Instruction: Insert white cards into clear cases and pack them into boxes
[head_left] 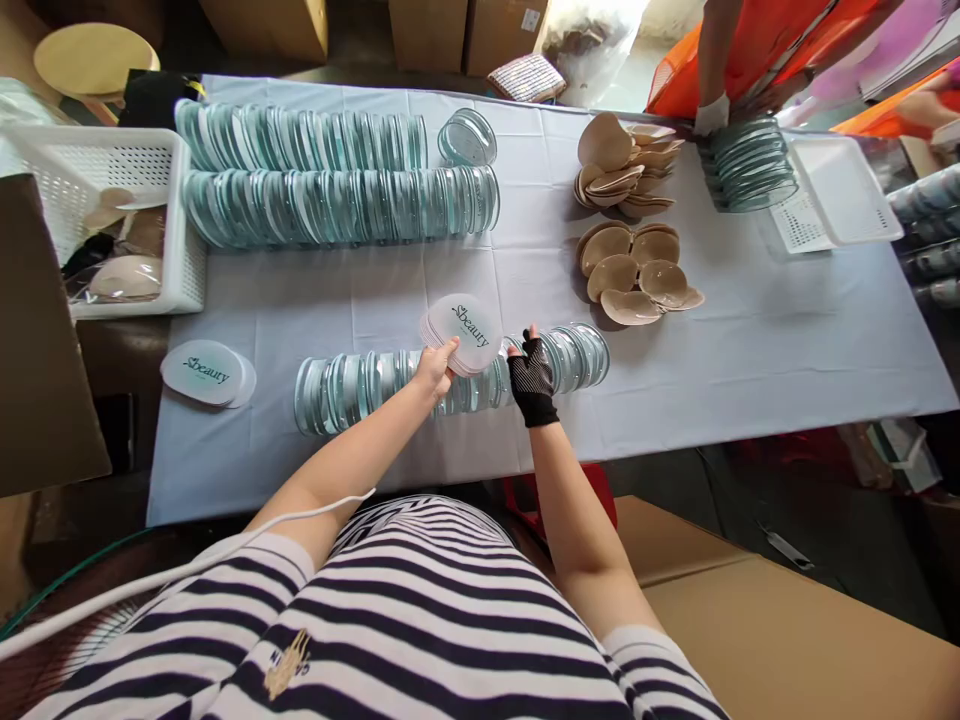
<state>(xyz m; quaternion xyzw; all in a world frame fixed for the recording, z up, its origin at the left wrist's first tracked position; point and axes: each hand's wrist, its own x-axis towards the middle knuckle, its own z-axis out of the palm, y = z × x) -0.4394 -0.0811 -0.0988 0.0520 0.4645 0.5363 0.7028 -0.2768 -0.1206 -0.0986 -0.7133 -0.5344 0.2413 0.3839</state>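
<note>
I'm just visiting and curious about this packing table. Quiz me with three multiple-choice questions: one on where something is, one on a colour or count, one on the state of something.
1. Where does the white basket stand?
A. at the table's left end
B. in the middle of the table
C. on the floor in front of the person

2. What colour is the glove on the right hand?
A. white
B. black
C. orange

3. What is the left hand doing?
A. resting flat on the cloth
B. holding a stack of printed cards
C. reaching into the basket

Answers:
1. A, it sits beside the long rows of clear cases at the left edge.
2. B, a black fingerless mesh glove covers it.
3. B, its fingers grip the white cards above the near row of cases.
</note>
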